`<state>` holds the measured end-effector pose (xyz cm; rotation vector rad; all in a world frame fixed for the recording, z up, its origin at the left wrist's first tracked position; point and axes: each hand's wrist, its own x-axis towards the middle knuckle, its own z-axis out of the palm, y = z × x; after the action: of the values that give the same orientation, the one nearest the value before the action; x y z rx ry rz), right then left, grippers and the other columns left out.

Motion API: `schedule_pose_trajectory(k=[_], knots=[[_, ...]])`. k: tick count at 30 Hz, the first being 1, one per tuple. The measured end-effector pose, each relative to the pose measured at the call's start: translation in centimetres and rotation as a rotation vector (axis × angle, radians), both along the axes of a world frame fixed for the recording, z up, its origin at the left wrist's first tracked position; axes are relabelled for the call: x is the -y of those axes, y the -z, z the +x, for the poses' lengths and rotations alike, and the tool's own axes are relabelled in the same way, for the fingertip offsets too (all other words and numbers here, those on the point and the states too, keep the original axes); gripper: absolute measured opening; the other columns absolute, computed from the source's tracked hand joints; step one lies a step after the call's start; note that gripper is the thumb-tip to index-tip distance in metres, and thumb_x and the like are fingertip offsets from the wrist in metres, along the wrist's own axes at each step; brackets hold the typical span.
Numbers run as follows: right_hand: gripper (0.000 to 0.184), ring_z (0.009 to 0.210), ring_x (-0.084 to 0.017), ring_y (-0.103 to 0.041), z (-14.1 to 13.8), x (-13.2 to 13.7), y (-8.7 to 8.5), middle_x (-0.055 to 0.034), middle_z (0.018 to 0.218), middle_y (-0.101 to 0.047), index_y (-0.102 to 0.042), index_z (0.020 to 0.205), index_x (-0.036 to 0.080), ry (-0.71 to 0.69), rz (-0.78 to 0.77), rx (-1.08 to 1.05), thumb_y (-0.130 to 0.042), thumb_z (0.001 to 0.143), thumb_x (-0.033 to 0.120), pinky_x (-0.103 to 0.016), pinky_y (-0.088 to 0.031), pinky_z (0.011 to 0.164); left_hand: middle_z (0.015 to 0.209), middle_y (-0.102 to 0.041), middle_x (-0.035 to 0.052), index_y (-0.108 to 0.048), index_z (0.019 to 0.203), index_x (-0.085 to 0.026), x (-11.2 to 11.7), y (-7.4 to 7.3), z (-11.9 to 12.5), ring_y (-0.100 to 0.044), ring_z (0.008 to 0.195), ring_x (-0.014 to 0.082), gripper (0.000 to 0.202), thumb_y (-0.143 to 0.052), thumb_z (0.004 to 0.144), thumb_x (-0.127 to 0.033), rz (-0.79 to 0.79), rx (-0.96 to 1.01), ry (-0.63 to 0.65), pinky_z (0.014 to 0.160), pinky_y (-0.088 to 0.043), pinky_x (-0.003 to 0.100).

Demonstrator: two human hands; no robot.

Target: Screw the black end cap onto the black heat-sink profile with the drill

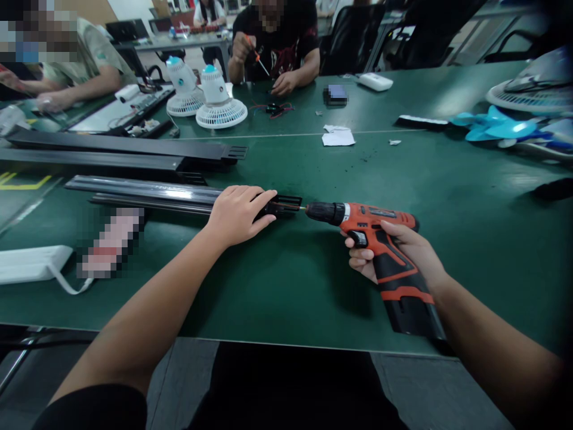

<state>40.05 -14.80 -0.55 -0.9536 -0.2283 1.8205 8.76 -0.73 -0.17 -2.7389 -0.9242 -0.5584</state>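
My right hand (403, 251) is wrapped round the grip of a red and black cordless drill (371, 218), held level with its chuck pointing left. The drill's thin bit meets the slotted end of a long black housing (170, 194) lying on the table; whether it sits in a screw I cannot tell. Across that housing, close to its right end, lies my left hand (237, 212), fingers curled over the top and gripping it. Behind it rest more long black housings (120, 146) with similar slotted ends.
Two white fan bodies (221, 98) stand at the back on the green table (286, 286). A phone (111, 242) and a white power strip (33, 263) lie at left, blue fan blades (496, 124) at right. Opposite, a person (282, 54) holds a screwdriver (257, 55).
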Motion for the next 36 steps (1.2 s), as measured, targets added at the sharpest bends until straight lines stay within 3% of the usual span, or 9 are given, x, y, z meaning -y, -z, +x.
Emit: schedule_pose_trajectory(k=[12,36], knots=[[0.036,0.058,-0.015,-0.05,-0.03,-0.06,-0.06,-0.0097,0.092,-0.067,-0.069,0.116,0.019,-0.012,-0.019,0.069,-0.058,0.09,0.042,-0.032,-0.057,0.059,0.126,-0.074,0.0122,-0.064,0.14,-0.02,-0.06,0.07,0.04,-0.069,0.115,0.0316,0.046,-0.054,0.103,-0.048,-0.007,0.009,0.005,0.099,-0.05,0.048],[0.043,0.06,-0.013,-0.051,0.12,-0.04,0.22,-0.013,0.091,-0.069,-0.069,0.119,0.012,0.002,0.006,0.029,-0.065,0.086,0.038,-0.028,-0.056,0.058,0.125,-0.073,0.0129,-0.064,0.139,-0.018,-0.08,0.11,0.0,-0.069,0.115,0.0318,0.047,-0.053,0.104,-0.047,0.017,0.007,0.013,0.098,-0.051,0.048]])
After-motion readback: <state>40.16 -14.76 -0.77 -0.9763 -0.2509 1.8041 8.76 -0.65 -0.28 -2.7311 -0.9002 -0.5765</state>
